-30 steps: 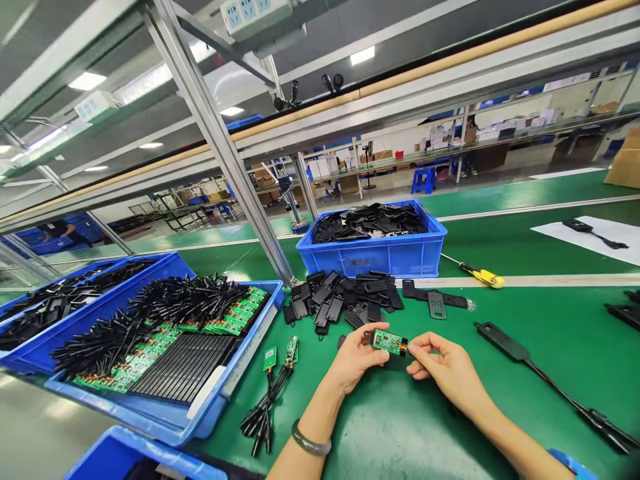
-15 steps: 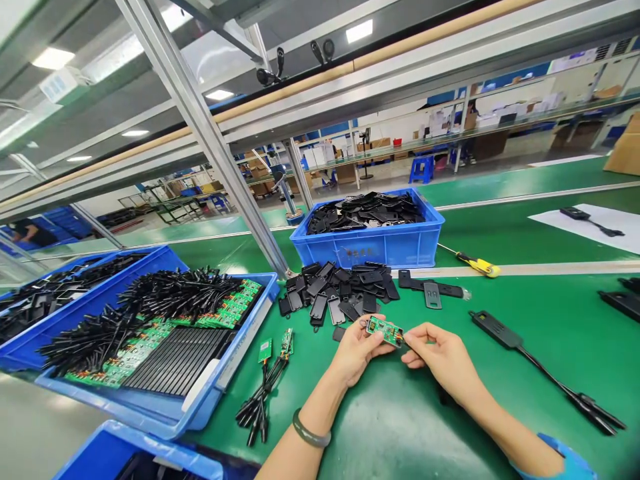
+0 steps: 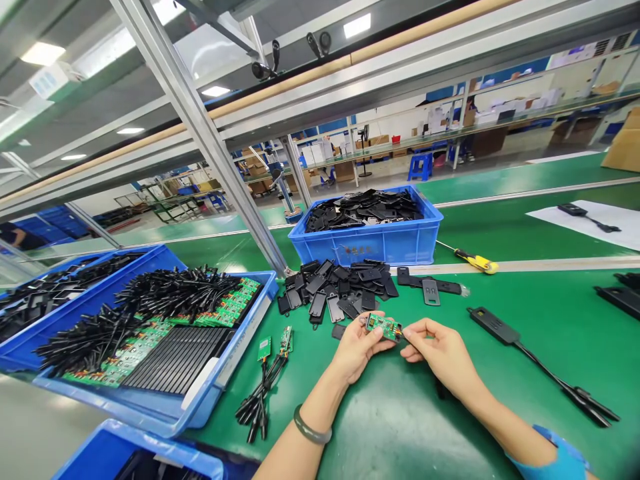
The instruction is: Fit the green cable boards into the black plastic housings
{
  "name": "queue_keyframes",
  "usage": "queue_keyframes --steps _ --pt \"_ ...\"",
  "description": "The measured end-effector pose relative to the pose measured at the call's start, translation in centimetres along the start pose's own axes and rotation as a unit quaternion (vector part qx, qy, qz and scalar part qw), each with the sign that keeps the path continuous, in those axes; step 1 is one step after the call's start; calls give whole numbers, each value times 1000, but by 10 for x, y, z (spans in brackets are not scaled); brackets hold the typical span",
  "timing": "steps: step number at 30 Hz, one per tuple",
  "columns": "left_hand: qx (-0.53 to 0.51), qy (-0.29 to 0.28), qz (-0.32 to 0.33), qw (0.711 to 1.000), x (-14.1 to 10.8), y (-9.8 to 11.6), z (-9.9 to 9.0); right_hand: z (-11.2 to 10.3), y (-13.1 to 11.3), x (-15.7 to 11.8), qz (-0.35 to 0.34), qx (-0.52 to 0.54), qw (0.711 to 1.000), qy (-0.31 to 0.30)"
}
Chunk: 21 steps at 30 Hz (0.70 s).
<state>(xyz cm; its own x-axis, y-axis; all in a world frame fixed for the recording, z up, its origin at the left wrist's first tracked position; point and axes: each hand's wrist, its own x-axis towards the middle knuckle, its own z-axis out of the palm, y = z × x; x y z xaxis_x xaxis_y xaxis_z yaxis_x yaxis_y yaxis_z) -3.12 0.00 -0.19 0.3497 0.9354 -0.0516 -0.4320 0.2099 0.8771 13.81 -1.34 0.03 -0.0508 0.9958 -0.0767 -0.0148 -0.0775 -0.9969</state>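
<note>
Between the fingers of my left hand (image 3: 359,347) is a small green circuit board (image 3: 383,327), its face turned up. My right hand (image 3: 434,347) pinches at the board's right end, where short wires show; a dark cable hangs partly hidden beneath that hand. Just beyond the hands lies a heap of black plastic covers (image 3: 345,287). To the left, a few boards with black cables (image 3: 265,387) rest on the green table (image 3: 395,427). On the right sits a black device (image 3: 495,325) with a cable splitting into two ends.
A blue bin (image 3: 370,245) of black covers stands behind the heap, with a yellow screwdriver (image 3: 476,262) at its right. At the left, a blue tray (image 3: 235,363) holds boards and cables. A metal post (image 3: 210,147) rises behind the tray.
The whole view has shifted slightly. Both hands stay at the board, with little visible change in their grip.
</note>
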Motion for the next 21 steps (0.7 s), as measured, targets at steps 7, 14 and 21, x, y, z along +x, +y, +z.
queue_keyframes --steps 7,14,21 --pt "-24 8 -3 1000 1 -3 1 0 -2 -1 0 2 1000 -3" --pt "-22 6 1 1000 1 -2 2 1 -1 0 -16 -19 1000 0" --pt "-9 37 28 999 2 -7 7 3 4 2 -8 -35 999 -10"
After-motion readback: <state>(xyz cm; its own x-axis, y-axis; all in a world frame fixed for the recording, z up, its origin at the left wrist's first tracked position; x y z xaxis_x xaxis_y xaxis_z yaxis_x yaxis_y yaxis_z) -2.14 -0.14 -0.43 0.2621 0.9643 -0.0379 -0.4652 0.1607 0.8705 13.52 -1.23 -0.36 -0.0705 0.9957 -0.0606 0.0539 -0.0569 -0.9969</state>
